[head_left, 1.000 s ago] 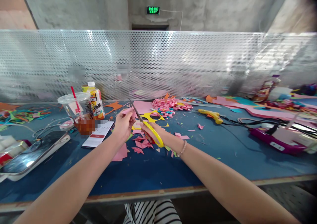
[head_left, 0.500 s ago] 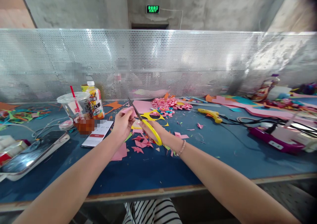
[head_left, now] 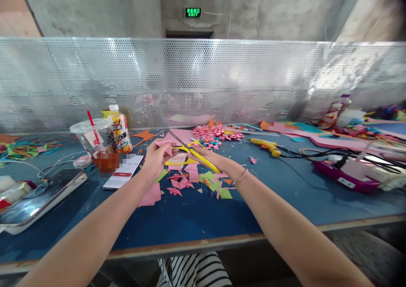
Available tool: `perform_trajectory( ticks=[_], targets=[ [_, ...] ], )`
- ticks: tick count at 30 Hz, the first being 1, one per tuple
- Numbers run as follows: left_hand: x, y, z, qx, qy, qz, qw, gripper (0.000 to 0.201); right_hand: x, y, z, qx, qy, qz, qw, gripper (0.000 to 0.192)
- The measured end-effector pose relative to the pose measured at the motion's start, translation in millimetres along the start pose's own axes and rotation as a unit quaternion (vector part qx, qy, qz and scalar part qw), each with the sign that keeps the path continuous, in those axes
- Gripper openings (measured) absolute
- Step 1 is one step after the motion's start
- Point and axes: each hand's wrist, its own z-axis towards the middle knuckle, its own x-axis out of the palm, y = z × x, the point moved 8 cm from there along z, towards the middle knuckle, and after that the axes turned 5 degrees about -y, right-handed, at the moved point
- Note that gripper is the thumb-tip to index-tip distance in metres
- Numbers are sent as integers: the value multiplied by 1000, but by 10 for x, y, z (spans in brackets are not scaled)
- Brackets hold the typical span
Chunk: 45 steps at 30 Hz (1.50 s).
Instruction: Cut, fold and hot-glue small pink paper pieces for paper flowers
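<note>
Head view, left hand (head_left: pixel 156 158): clamped by the fingertips on folded pink paper (head_left: pixel 167 148), held above the table (head_left: pixel 190 223).
Right hand (head_left: pixel 211 157): closed on the yellow handle of the scissors (head_left: pixel 204 160); near the left hand, with the 2 apart.
Blades (head_left: pixel 178 138): slender, grey, just beside the paper; contact not discernible.
Cut hazard: possible nick to the left fingertips, caused by such close blades.
Paper hazard: possible skewed edge, caused by thin stock bending in a light pinch.
Spill hazard: possible knock of the clear plastic cup (head_left: pixel 104 147) by the left arm.
Surroundings: pointed pink pieces (head_left: pixel 179 182), flat green scrap (head_left: pixel 225 193), dense pink pile (head_left: pixel 207 134).
</note>
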Motion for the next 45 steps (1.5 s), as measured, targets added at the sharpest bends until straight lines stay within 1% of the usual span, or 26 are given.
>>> perform_trajectory(
  ticks=[3, 6, 8, 11, 14, 17, 19, 26, 31, 35, 38, 41, 44, 45],
  targets=[
    [24, 7, 5, 3, 17, 16, 1000, 17, 58, 48, -46, -32, 68, 25, 997, 39],
    [55, 9, 6, 9, 39, 23, 999, 15, 71, 65, -77, -25, 87, 39, 995, 41],
    [60, 11, 9, 13, 45, 30, 998, 14, 81, 84, -95, -16, 96, 39, 994, 40],
    [72, 15, 11, 17, 53, 39, 998, 13, 93, 126, -126, 5, 111, 46, 993, 36],
    [79, 12, 11, 21, 57, 41, 997, 13, 103, 164, -159, 43, 124, 78, 988, 32],
    [72, 9, 9, 25, 54, 41, 997, 13, 149, 177, -200, 89, 155, 106, 978, 33],
    [66, 11, 7, 24, 53, 42, 997, 13, 177, 185, -220, 106, 169, 119, 973, 34],
    [47, 33, 18, 13, 46, 50, 998, 14, 153, 163, -195, 86, 133, 141, 977, 34],
    [35, 36, 27, 0, 34, 43, 998, 16, 149, 98, -140, 60, 112, 96, 987, 37],
    [22, 47, 30, -22, 26, 23, 999, 17, 178, 81, -126, 65, 97, 80, 990, 35],
    [15, 55, 34, -31, 22, 13, 999, 18, 168, 85, -102, 72, 65, 57, 994, 37],
    [13, 62, 30, -32, 23, 8, 999, 18, 125, 87, -28, 55, 27, 18, 998, 36],
    [16, 63, 14, -29, 28, 10, 999, 18, 37, -18, 65, 55, -15, -36, 998, 34],
    [18, 64, 8, -28, 30, 11, 999, 19, -22, -82, 85, 62, -41, -71, 995, 33]
  ],
)
